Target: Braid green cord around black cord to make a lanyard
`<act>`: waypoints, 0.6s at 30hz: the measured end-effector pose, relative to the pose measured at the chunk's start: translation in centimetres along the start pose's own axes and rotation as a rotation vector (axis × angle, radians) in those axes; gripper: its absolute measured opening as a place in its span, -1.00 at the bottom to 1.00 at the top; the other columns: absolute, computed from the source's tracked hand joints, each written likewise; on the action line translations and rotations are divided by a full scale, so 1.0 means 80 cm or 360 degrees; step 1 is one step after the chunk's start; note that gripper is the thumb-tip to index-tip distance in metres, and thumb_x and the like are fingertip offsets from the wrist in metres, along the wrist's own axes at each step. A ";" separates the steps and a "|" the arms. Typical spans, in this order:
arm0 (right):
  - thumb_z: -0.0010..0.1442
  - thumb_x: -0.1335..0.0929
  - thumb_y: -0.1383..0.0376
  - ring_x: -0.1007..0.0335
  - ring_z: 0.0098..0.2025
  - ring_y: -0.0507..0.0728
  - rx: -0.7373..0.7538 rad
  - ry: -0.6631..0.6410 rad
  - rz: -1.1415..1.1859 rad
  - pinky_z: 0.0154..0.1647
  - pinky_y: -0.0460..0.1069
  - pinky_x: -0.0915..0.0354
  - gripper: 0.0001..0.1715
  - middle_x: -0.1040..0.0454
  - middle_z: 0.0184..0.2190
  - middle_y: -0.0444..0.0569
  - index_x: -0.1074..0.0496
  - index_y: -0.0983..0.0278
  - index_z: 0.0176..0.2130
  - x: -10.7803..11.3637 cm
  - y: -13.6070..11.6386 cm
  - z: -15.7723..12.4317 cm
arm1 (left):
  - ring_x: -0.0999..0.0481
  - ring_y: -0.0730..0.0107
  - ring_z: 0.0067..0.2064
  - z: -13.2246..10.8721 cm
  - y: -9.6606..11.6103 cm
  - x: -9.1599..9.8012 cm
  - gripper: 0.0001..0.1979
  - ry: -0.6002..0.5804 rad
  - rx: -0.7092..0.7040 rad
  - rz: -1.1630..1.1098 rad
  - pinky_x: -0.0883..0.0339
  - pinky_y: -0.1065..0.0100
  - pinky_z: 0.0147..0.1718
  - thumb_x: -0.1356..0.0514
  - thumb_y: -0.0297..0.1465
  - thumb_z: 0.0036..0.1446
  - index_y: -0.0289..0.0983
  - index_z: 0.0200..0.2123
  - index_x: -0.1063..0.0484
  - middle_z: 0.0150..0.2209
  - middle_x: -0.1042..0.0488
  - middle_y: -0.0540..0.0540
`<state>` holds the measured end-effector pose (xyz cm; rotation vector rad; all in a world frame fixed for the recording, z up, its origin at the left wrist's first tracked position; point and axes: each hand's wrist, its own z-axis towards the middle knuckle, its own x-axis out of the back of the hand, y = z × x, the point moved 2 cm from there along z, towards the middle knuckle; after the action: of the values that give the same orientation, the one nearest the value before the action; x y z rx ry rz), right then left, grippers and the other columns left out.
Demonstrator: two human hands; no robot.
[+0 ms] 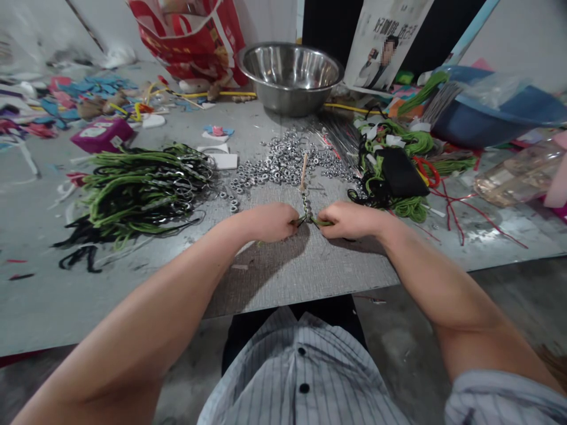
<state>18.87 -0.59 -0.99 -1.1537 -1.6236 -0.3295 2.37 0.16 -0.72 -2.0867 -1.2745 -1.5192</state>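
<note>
Between my hands a short braided cord strip with metal nuts (305,203) runs down from a thin wooden stick (303,171) standing on the table. My left hand (277,222) is closed on dark cord at the strip's lower left. On the other side my right hand (343,221) grips a green cord leading out of the same end. The fingertips partly hide both cords. Just beyond lies a spread of loose silver nuts (283,153). To the left rests a heap of green and black cords with metal pieces (137,189).
A steel bowl (292,77) stands at the back, beside a red bag (186,47). At the right are green cord bundles (416,141), a black box-like object (403,171), a blue basin (482,118) and red cords (452,206). A purple box (101,134) sits at left.
</note>
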 end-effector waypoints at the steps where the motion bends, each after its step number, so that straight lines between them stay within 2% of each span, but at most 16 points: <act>1: 0.01 -0.26 0.33 0.08 -0.59 -0.03 0.0007 0.0004 -0.0001 -0.52 -0.03 0.14 -0.75 -0.05 -0.67 -0.23 -0.07 0.22 -0.60 -0.001 0.001 0.001 | -0.29 0.39 -0.54 0.000 0.000 0.000 -0.80 0.0006 0.0001 0.0002 -0.02 0.37 -0.55 -0.01 -0.37 0.05 -0.28 -0.46 -0.40 -0.55 -0.40 -0.08; 5: 0.03 -0.26 0.31 0.04 -0.60 -0.03 -0.0009 0.0021 0.0034 -0.53 -0.04 0.13 -0.76 -0.07 -0.68 -0.22 -0.09 0.22 -0.59 -0.002 0.002 0.002 | -0.28 0.40 -0.55 0.001 0.001 -0.002 -0.81 0.0034 -0.0033 -0.0022 -0.02 0.37 -0.54 -0.03 -0.37 0.02 -0.27 -0.47 -0.41 -0.57 -0.39 -0.06; 9: 0.06 -0.26 0.30 0.01 -0.59 -0.03 -0.0063 0.0126 0.0086 -0.53 -0.05 0.12 -0.76 -0.10 -0.67 -0.23 -0.10 0.23 -0.57 0.000 -0.001 0.000 | -0.28 0.41 -0.55 0.001 0.000 -0.003 -0.81 0.0094 -0.0008 -0.0102 -0.04 0.38 -0.54 -0.05 -0.34 0.00 -0.26 -0.46 -0.44 -0.58 -0.39 -0.04; 13: 0.11 -0.29 0.18 -0.01 -0.58 -0.03 -0.0107 0.0173 0.0096 -0.52 -0.05 0.12 -0.70 -0.13 -0.65 -0.22 -0.15 0.23 -0.55 0.001 0.000 -0.002 | -0.28 0.40 -0.57 -0.001 -0.002 -0.001 -0.62 0.0164 0.0026 -0.0114 -0.02 0.37 -0.56 -0.01 -0.13 0.08 -0.27 -0.49 -0.45 -0.59 -0.41 -0.07; 16: 0.18 -0.24 0.04 -0.10 -0.53 -0.01 -0.0108 0.0356 0.0119 -0.48 -0.06 0.06 -0.58 -0.20 -0.61 -0.18 -0.22 0.25 -0.55 0.003 0.009 -0.001 | -0.31 0.42 -0.56 -0.004 -0.004 0.003 -0.47 0.0168 0.0081 -0.0196 -0.07 0.39 -0.53 0.10 -0.06 0.15 -0.26 -0.54 -0.46 -0.57 -0.45 -0.09; 18: 0.26 -0.16 0.06 -0.20 -0.45 0.03 -0.0001 0.0577 0.0127 -0.41 -0.05 -0.03 -0.53 -0.29 -0.55 -0.11 -0.29 0.26 -0.54 0.003 0.018 0.003 | -0.34 0.41 -0.55 -0.005 -0.007 0.006 -0.43 0.0216 0.0200 -0.0199 -0.11 0.38 -0.49 0.15 -0.06 0.18 -0.26 -0.57 -0.46 -0.57 -0.45 -0.10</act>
<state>19.90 0.44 -1.33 -1.0847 -1.2577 -0.4585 1.68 0.49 -0.27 -1.8251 -1.4330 -1.5588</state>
